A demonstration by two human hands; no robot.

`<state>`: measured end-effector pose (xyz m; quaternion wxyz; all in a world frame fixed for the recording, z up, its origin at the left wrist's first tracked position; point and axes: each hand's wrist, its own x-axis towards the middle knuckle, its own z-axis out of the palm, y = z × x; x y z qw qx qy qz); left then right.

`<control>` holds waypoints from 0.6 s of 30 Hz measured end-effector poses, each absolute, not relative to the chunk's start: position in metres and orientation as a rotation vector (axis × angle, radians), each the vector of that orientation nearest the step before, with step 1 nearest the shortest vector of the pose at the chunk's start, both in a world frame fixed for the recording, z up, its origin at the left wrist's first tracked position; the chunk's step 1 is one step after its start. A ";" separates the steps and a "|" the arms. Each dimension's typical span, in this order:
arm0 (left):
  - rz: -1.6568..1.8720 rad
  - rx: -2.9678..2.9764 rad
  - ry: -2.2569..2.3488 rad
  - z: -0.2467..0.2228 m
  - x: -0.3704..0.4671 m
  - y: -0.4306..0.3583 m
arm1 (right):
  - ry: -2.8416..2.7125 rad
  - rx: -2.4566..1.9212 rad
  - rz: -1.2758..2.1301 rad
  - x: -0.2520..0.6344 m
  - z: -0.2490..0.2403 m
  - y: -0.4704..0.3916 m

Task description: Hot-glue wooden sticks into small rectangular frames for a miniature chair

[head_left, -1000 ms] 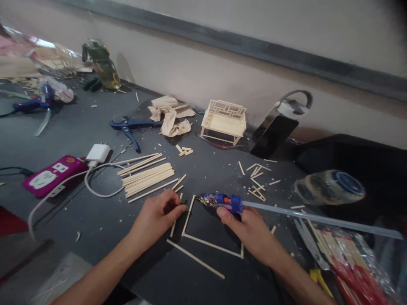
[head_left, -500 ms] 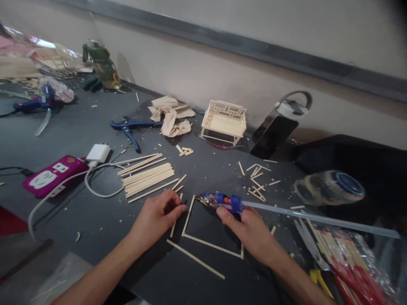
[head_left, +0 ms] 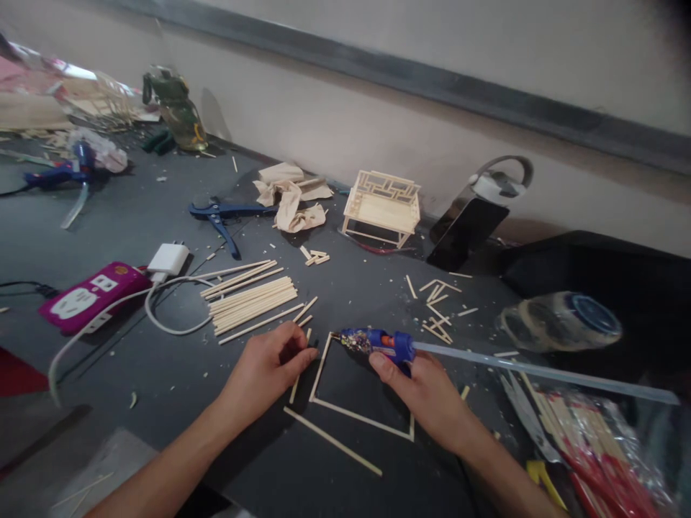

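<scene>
My right hand is closed around a blue hot glue gun with a long clear glue stick out of its back. The speckled nozzle end touches or hovers just at the top corner of a three-sided frame of thin wooden sticks lying on the table. To the left of the frame is my left hand, its thumb and fingers curled together; whatever might be between them is hidden. A loose stick lies partly beneath those fingers, and another stick rests below the frame.
Wooden sticks lie in a bundle at left, near a purple power strip and blue cutters. Behind stand a small wooden bench model and a phone. At right are a clear jar and scissors.
The hands, glue gun and sticks hold almost the same places. Only a very slight shift of the whole view shows.
</scene>
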<state>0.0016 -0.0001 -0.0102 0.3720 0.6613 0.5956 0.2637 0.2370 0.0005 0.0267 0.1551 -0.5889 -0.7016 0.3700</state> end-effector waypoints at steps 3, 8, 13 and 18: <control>0.683 1.696 1.523 -0.011 0.001 0.000 | -2.001 -1.672 1.059 0.237 0.027 0.001; 0.685 1.674 1.519 -0.011 0.002 0.000 | -1.986 -1.644 1.093 0.237 0.025 0.001; 0.686 1.676 1.525 -0.010 0.002 0.001 | -1.997 -1.688 1.089 0.237 0.025 0.001; 0.674 1.689 1.531 -0.010 0.002 0.000 | -1.999 -1.679 1.097 0.237 0.025 0.001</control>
